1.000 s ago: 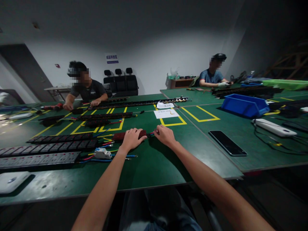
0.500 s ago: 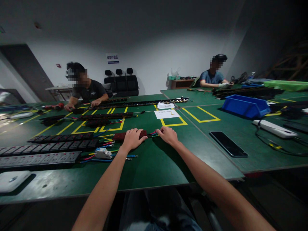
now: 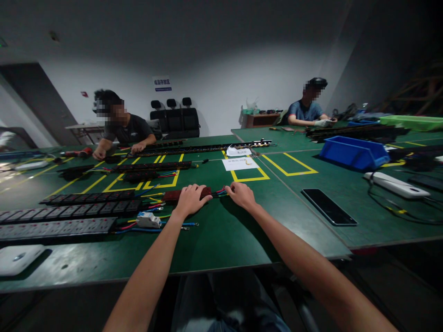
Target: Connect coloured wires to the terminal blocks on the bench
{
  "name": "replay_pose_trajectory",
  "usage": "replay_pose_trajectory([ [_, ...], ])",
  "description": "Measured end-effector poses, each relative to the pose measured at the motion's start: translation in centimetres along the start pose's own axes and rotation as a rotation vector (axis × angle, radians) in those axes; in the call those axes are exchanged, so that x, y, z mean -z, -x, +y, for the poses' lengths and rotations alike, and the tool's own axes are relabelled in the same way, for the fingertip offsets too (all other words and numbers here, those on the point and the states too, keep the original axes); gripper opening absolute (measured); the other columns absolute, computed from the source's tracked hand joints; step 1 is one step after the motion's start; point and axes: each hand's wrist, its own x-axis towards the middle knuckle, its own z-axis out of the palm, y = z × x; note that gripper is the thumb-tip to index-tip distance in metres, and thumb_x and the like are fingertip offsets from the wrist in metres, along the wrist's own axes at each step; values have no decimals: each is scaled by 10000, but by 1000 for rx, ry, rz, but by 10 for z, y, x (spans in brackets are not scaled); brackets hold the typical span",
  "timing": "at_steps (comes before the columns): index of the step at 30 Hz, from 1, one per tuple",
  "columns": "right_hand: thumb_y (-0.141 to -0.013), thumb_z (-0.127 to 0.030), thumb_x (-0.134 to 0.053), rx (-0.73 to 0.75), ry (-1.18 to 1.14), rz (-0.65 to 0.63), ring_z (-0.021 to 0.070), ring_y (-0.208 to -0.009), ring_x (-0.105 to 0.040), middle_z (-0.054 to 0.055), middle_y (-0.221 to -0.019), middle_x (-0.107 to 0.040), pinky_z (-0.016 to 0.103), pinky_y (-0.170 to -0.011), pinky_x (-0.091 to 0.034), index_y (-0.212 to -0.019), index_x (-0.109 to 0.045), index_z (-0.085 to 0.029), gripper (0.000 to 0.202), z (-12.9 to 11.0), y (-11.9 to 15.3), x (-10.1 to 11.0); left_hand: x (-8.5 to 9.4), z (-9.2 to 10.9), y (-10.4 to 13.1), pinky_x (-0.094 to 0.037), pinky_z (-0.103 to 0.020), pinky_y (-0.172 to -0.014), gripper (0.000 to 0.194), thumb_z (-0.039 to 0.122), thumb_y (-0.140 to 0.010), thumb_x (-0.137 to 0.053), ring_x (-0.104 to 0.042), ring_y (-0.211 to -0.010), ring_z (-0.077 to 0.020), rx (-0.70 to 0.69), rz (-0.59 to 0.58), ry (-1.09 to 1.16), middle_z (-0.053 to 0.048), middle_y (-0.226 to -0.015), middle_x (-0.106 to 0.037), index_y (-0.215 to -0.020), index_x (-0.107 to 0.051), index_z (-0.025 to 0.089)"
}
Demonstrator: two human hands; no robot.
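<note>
My left hand [image 3: 191, 199] lies over a short dark red strip [image 3: 171, 197] on the table, its fingers wrapped across the top and hiding the middle part. Red, blue and green wires [image 3: 218, 192] run out of the strip's right end. My right hand [image 3: 242, 193] pinches the far ends of those wires between thumb and fingers; the tips are hidden in the grip. Left of the strip are long black socket strips [image 3: 62, 227] with loose coloured leads. A small white circuit breaker [image 3: 148, 220] sits among the leads of the nearest one.
White paper labels [image 3: 240, 164] lie beyond my hands on the green table [image 3: 214, 249]. To the right are a phone [image 3: 328, 206], a blue bin [image 3: 353, 153] and a white power bank [image 3: 398, 185] with a cable. Two people [image 3: 129, 129] work across the table.
Both hands stay in place on the strip and its wires. Across the table, the left-hand person's arm has shifted slightly left.
</note>
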Motion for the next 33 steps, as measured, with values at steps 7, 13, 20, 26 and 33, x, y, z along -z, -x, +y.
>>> replay_pose_trajectory([
  [7,-1017,-505,-481,20,0,10,195,-836,-651,73,-963,-734,260,-642,-366,-944,-701,-224,365,0,1,-1,-1,-1,0,-430,-436,-953,710,721,-984,-343,-596,-1126,-317,-5,9,-5,-149,-1246,-662,-1408,-583,204],
  [13,-1018,-501,-482,16,5,19,199,-852,-653,77,-968,-732,259,-654,-363,-942,-701,-223,363,-1,1,-2,-1,0,1,-428,-431,-951,703,720,-984,-349,-594,-1129,-318,-1,2,-13,-152,-1235,-665,-1408,-583,209],
  [20,-1019,-487,-488,22,-8,19,186,-839,-642,72,-958,-733,255,-635,-337,-929,-687,-219,346,-2,2,-2,-2,-1,0,-428,-433,-955,705,726,-980,-349,-596,-1128,-318,1,4,-8,-150,-1235,-664,-1406,-583,214],
  [26,-1023,-489,-480,28,-11,20,182,-809,-635,68,-937,-729,258,-626,-324,-915,-680,-218,354,-1,2,-2,-2,-1,0,-431,-431,-952,711,725,-985,-332,-596,-1127,-316,-3,6,-11,-150,-1241,-663,-1406,-582,210],
  [33,-1019,-488,-480,48,-11,37,172,-776,-621,61,-916,-722,263,-595,-292,-891,-667,-217,353,1,1,-4,-1,-1,0,-431,-434,-951,722,729,-985,-324,-597,-1117,-314,-3,2,-13,-152,-1235,-661,-1412,-576,204],
])
